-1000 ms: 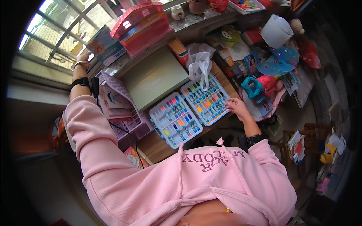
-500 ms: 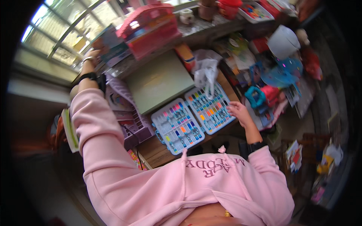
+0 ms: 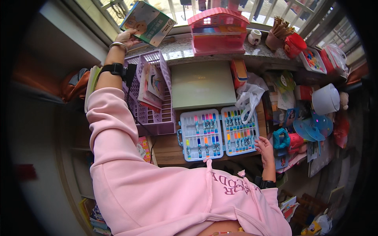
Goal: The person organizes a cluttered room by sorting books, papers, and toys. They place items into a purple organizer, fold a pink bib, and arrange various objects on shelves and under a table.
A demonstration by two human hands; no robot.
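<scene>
head view: left hand [image 3: 126, 38] clamped on the lower left edge of a flat, rectangular green book with a cartoon figure on its cover [image 3: 149, 24]. book tilted, at the left end of the speckled stone sill [image 3: 181, 51], before the window bars.

change: a second ago it stood against the pink plastic toy house with a checked roof [image 3: 219, 33]; now a gap separates them, so the book is out of its place and in the grip.

right hand [image 3: 265, 149]: fingers apart, loosely curled, nothing held; just beside the unfolded pale-blue plastic marker case [image 3: 187, 125], contact unclear.

counts: one book in hand, one toy house, one case in two halves, one flat grey-green box [image 3: 202, 86], one white plastic bag [image 3: 252, 96]. markers many; too small to count surely.
</scene>
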